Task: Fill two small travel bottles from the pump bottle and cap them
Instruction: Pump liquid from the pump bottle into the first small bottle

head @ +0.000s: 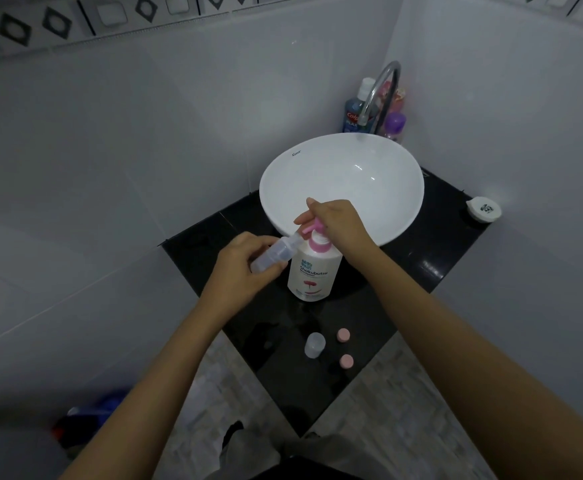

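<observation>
table (418, 258) black, by white basin (380, 161) | pump bottle (312, 271) upright at basin edge | right hand (338, 221) fingers closed over pink pump head | left hand (245, 268) fingers clamped on clear travel bottle (274, 254), tilted, mouth at nozzle: keep mouth under spout, press slowly | second travel bottle (314, 345) uncapped, near edge | two pink caps (343, 335) beside it

dim, soft focus, fisheye-warped edges

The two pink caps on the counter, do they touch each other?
Apart. The head view shows one pink cap and the other pink cap with bare black counter between them.
</observation>
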Demonstrator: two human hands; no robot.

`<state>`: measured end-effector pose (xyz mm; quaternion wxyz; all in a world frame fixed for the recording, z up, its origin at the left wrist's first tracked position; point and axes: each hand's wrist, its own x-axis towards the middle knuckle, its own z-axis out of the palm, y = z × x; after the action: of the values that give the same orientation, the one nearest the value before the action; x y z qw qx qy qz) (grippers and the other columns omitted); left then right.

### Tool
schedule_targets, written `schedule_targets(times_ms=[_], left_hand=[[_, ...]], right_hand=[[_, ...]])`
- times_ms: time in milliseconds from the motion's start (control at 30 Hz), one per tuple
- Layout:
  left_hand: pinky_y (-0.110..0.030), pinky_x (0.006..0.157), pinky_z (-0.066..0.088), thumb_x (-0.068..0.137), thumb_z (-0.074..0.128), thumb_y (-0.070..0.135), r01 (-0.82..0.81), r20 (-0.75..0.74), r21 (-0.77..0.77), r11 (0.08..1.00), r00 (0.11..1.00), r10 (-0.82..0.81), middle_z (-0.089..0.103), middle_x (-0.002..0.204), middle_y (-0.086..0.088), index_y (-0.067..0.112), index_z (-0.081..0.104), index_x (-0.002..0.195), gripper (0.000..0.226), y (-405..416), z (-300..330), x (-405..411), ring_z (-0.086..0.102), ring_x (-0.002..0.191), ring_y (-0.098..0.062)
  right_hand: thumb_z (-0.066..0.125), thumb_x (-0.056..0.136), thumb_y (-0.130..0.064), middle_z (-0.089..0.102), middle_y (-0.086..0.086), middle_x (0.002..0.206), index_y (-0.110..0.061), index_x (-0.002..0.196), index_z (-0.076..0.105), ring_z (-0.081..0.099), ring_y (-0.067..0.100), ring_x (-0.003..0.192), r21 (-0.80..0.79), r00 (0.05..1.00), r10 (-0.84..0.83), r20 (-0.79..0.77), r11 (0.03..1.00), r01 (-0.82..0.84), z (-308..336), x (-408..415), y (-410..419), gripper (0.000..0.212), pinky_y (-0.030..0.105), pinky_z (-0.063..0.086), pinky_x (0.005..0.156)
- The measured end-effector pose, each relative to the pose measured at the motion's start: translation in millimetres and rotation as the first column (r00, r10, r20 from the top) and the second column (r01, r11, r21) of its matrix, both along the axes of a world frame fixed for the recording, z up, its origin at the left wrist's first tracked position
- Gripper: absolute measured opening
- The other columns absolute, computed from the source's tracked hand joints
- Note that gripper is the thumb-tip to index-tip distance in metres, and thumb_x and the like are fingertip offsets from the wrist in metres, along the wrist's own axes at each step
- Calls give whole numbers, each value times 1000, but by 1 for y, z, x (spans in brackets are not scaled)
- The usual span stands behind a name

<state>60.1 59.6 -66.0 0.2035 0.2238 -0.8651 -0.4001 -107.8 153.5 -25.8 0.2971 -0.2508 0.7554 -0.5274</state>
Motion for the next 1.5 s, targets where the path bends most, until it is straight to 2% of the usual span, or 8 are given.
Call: schedule_targets(times_ms=[233, 467, 667, 767, 867, 1200, 1333, 1500], left_hand=[[-12, 69, 39, 82, 69, 36, 29, -12, -26, 999, 1000, -29, 57, 98, 10, 28, 63, 119, 38, 1, 9, -4, 54, 86, 4], [-11, 71, 38, 82, 69, 32, 33, -30, -21, 999, 999, -34, 56, 101, 6, 21, 64, 120, 40, 3, 18, -12, 53, 87, 1], [-10, 69, 39, 80, 67, 38, 34, -34, -17, 999, 999, -34, 54, 98, 10, 25, 64, 118, 40, 2, 15, -15, 52, 88, 8], [-11, 68, 40, 78, 64, 45, 32, -55, 14, 999, 998, -32, 53, 94, 15, 30, 64, 115, 40, 0, 11, -16, 51, 90, 11], [-13, 67, 41, 76, 62, 50, 22, -58, 27, 999, 998, -21, 53, 94, 15, 31, 64, 115, 43, -1, 6, -18, 51, 90, 9], [-3, 68, 41, 79, 69, 36, 16, -45, 37, 999, 999, -15, 51, 93, 13, 27, 65, 117, 39, 2, -3, -18, 50, 88, 10], [-8, 68, 42, 80, 71, 34, 12, -82, 37, 999, 997, -9, 51, 94, 12, 27, 64, 117, 38, 4, 1, -16, 50, 89, 7], [-6, 68, 41, 79, 69, 37, 1, -89, 21, 1000, 996, 1, 50, 93, 16, 27, 63, 119, 42, 5, 3, -15, 49, 90, 9]], right_hand=[[47, 96, -25, 69, 4, 61, -8, 72, 73, 59, -2, 47, -7, 998, -53, -23, 999, 53, -6, -1, -3, 40, 2, 43, 53], [45, 96, -25, 69, 1, 65, -15, 69, 74, 60, -6, 53, 16, 995, -56, -77, 998, 58, -7, -1, -5, 41, -2, 40, 54], [43, 97, -25, 71, 2, 72, -8, 79, 75, 65, 13, 73, -19, 997, -69, -26, 997, 69, -10, 0, -5, 41, 21, 51, 76], [37, 100, -30, 69, -2, 71, -11, 81, 71, 63, -3, 57, -30, 1000, -23, -11, 999, 22, -13, 0, -3, 43, 6, 48, 55], [37, 100, -32, 67, -6, 69, -11, 83, 71, 61, -7, 53, -29, 1000, -22, 4, 999, 22, -17, 1, -2, 43, 5, 46, 49], [37, 99, -32, 65, -3, 74, -7, 91, 73, 57, 9, 67, 43, 997, -72, -2, 996, 72, -23, 8, -4, 44, 28, 49, 70], [45, 98, -29, 74, 9, 96, -5, 97, 74, 63, 12, 79, 28, 996, -43, -83, 999, 46, -6, 2, -2, 38, 17, 50, 72], [46, 98, -28, 72, 17, 92, 4, 97, 71, 66, 20, 78, -1, 999, -38, 16, 999, 38, 6, 4, -7, 41, 26, 51, 79]])
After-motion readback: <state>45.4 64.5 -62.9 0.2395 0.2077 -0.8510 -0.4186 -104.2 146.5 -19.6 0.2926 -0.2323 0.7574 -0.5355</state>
